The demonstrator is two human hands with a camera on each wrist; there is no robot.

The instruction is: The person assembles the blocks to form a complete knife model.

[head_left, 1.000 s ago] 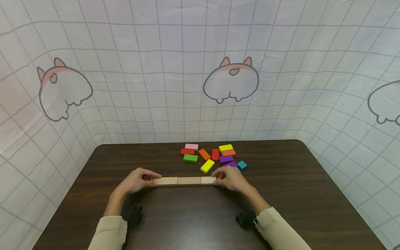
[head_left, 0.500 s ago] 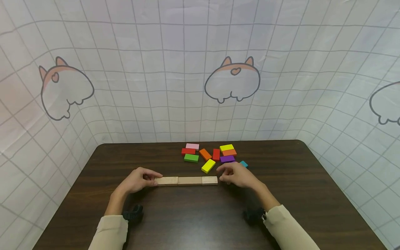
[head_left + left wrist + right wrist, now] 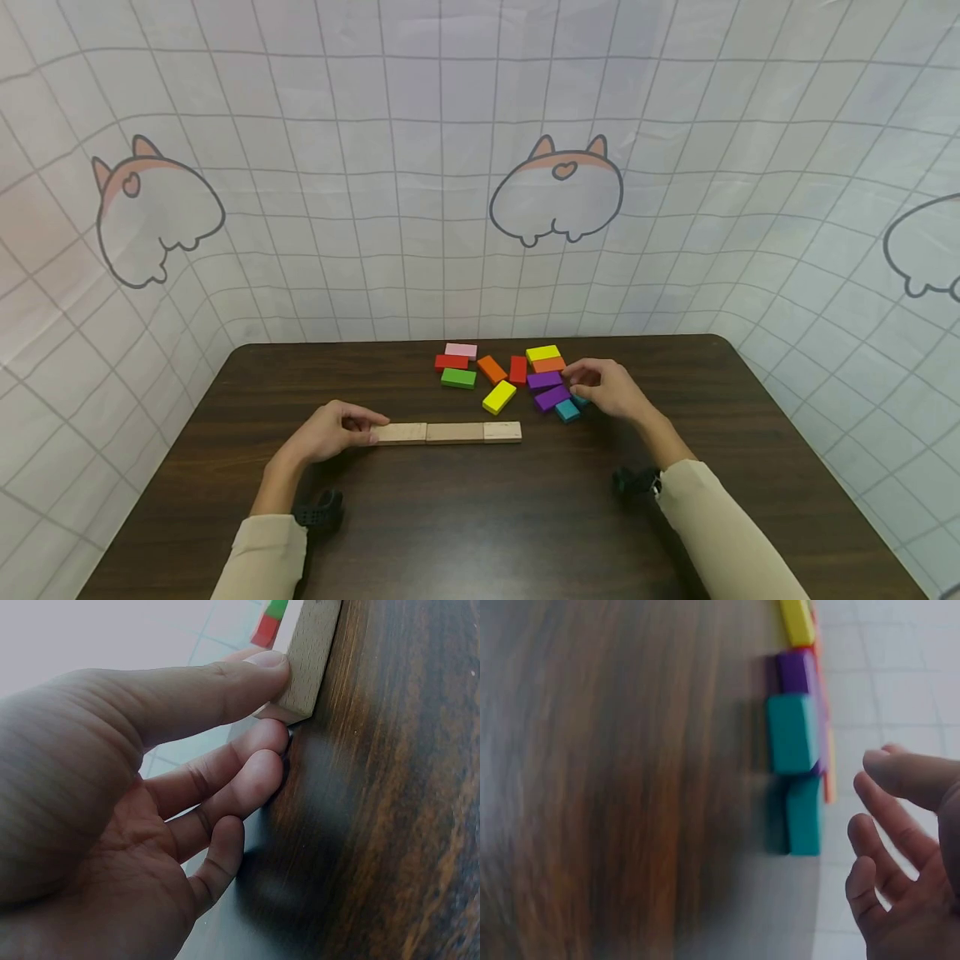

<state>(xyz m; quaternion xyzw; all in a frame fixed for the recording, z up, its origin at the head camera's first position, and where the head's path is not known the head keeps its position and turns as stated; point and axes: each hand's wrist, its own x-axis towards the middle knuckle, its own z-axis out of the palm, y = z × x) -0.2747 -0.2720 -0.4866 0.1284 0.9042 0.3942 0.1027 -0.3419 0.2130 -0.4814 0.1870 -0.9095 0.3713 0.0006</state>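
Observation:
Three plain wooden blocks lie end to end in a row: a left block (image 3: 401, 433), a middle block (image 3: 454, 432) and a right block (image 3: 502, 432). My left hand (image 3: 330, 432) pinches the row's left end, thumb on the near side and index finger on the far side; the left wrist view shows the thumb against the wooden block (image 3: 311, 660). My right hand (image 3: 611, 389) hovers by the coloured blocks with nothing between its relaxed fingers. It is close to a teal block (image 3: 804, 817), partly hidden in the head view, and an orange block (image 3: 548, 365).
Another teal block (image 3: 567, 411) touches a purple block (image 3: 552, 398). Nearer the row lies a yellow block (image 3: 498, 397). Red, pink and green blocks (image 3: 458, 378) sit farther left at the back. A gridded cloth (image 3: 360, 208) rises behind the dark table (image 3: 465, 525).
My right hand has let go of the row's right end and moved right and away from me, over to the coloured blocks. My left hand has stayed at the left end.

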